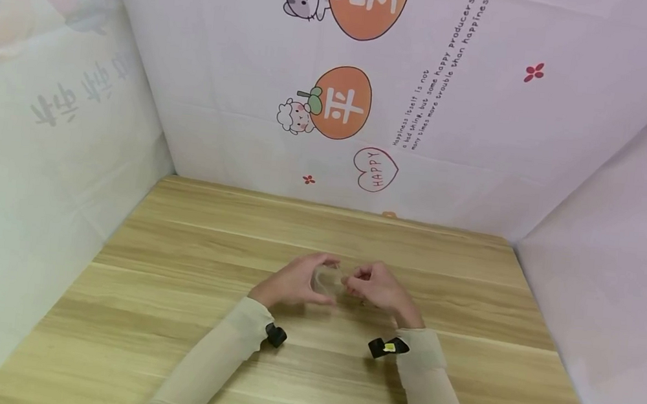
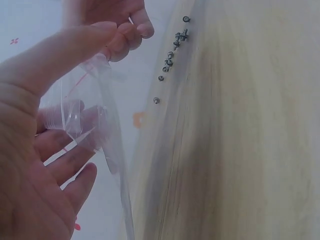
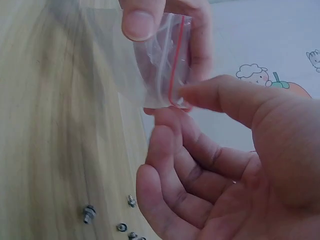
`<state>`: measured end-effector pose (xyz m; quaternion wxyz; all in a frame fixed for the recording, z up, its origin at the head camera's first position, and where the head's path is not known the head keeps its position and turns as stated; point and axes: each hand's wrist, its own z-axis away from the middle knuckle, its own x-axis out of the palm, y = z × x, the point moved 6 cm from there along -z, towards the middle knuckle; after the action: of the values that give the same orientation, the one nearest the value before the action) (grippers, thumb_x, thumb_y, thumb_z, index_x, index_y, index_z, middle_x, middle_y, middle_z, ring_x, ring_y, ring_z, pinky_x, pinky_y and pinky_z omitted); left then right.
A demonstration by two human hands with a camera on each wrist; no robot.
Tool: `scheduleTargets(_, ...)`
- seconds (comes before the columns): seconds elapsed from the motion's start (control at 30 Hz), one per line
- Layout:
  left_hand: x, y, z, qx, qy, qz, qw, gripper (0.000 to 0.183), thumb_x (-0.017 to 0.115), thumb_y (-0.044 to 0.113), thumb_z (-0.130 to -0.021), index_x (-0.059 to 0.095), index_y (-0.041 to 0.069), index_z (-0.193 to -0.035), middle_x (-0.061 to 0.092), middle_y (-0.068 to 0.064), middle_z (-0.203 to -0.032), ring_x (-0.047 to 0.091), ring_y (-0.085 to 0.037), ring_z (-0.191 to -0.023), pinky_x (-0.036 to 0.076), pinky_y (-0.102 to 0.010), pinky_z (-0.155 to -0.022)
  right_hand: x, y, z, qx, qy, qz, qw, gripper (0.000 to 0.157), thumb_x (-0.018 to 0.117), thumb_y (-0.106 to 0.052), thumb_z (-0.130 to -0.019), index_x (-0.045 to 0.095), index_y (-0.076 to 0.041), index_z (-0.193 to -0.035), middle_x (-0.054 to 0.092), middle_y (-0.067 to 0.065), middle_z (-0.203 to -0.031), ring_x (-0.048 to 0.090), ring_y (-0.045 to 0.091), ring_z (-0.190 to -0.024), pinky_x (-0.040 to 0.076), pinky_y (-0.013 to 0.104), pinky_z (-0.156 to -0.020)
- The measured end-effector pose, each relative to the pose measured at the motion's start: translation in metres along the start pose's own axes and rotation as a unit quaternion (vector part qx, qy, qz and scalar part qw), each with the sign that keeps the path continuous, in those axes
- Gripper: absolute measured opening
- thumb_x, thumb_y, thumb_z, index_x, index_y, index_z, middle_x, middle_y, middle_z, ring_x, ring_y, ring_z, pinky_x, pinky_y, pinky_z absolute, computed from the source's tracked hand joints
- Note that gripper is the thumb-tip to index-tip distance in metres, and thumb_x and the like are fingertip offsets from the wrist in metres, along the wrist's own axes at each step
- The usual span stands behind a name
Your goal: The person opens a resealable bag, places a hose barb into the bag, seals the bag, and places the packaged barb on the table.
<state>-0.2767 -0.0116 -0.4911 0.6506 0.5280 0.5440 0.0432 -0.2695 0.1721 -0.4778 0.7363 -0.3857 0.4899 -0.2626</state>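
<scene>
A clear zip-lock bag (image 3: 162,75) with a red line along its mouth hangs between the two hands. My left hand (image 1: 292,281) holds it, thumb on one side and fingers behind; in the right wrist view that thumb presses the plastic near the seal. At the corner of the seal, my right hand (image 1: 379,289) pinches the bag between thumb and index finger, its other fingers curled. Several small metal screws (image 2: 169,62) lie scattered on the table beyond the bag in the left wrist view. One larger screw (image 3: 89,214) shows low in the right wrist view.
The wood-grain table (image 1: 172,317) is enclosed by white printed sheets, with a back wall (image 1: 221,107) and one on each side. A black strap device (image 1: 275,334) sits at the left wrist, another black device (image 1: 376,347) at the right.
</scene>
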Motion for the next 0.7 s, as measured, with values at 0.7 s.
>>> scheduleTargets(0.7, -0.007, -0.006, 0.000, -0.031, 0.024, -0.023, 0.9990, 0.081, 0.090, 0.032, -0.086, 0.050, 0.008, -0.153, 0.062, -0.008, -0.148, 0.056, -0.030, -0.141, 0.046, -0.051, -0.121, -0.038, 0.001, 0.013, -0.095, -0.006, 0.151, 0.984, 0.030, 0.079, -0.014, -0.095, 0.074, 0.003, -0.119, 0.078, 0.016, -0.111, 0.072, 0.019, -0.098, 0.063, 0.036, -0.087)
